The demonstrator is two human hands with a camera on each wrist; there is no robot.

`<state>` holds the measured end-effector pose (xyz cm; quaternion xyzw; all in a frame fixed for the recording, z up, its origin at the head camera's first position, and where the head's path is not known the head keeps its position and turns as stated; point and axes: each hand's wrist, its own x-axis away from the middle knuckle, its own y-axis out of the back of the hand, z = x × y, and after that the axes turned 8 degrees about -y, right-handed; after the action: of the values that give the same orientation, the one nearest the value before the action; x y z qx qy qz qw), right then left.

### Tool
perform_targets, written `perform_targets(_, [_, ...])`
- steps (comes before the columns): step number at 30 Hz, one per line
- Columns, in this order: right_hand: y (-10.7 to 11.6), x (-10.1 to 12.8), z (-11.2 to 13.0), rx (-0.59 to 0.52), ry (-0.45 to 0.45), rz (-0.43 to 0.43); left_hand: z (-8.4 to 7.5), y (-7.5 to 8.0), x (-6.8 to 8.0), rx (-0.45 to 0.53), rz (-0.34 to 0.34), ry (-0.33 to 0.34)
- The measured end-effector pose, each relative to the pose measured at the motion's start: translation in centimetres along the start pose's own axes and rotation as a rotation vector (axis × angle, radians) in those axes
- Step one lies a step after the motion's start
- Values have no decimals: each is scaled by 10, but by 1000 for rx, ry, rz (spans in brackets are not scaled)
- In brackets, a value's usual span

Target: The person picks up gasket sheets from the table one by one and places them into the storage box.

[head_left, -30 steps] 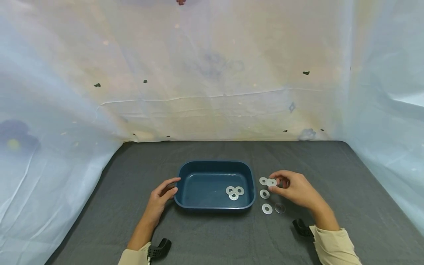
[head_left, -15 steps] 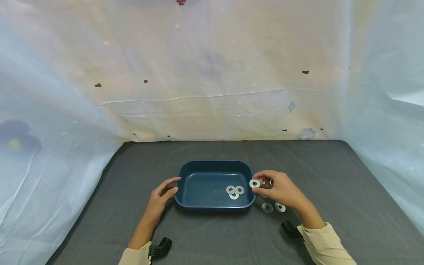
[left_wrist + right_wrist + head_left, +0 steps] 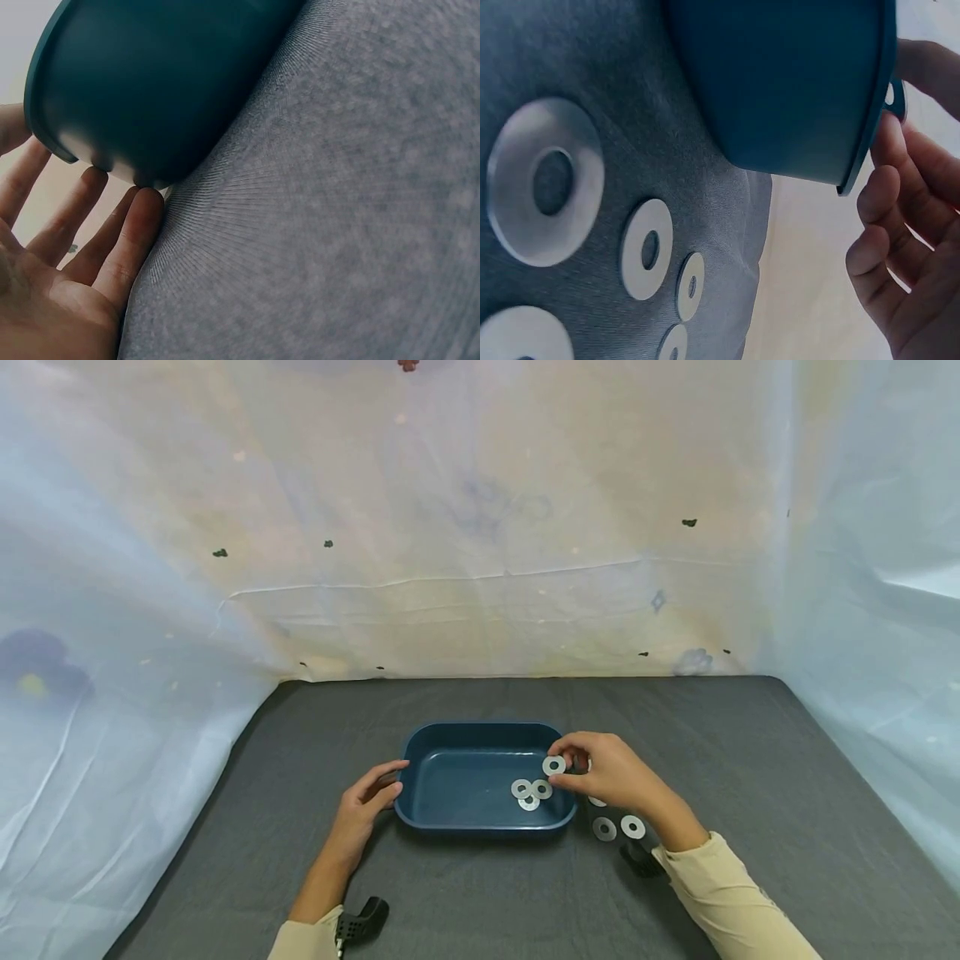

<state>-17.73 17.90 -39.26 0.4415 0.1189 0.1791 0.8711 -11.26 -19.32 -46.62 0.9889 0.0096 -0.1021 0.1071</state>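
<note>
A dark blue tray (image 3: 420, 752) stands mid-table on the grey cloth, with three metal washers (image 3: 530, 792) lying at its right end. My right hand (image 3: 603, 772) pinches a washer (image 3: 554, 765) between thumb and fingers, held over the tray's right end above those three. The right wrist view catches the held washer (image 3: 895, 97) edge-on behind the tray (image 3: 780, 82) rim. My left hand (image 3: 367, 806) rests with straight fingers against the tray's left wall; in the left wrist view its fingertips (image 3: 146, 202) touch the tray (image 3: 150, 82) base.
Loose washers (image 3: 618, 827) lie on the cloth right of the tray, seen large in the right wrist view (image 3: 544, 180). Pale plastic sheeting (image 3: 480, 527) walls the table at the back and both sides. A black wrist mount (image 3: 360, 920) shows near the front edge.
My right hand lifted a washer from the group on the cloth and carried it left over the tray's right end. The left hand stayed against the tray.
</note>
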Motion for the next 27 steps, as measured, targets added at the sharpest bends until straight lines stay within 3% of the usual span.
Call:
perform_targets(7, [-2,-14,3,55,26,23,0,1,1,-14,-3,10])
perform_targets(27, [-10,-29,6,90,-43,9,-1,-1,0,-7,5,-1])
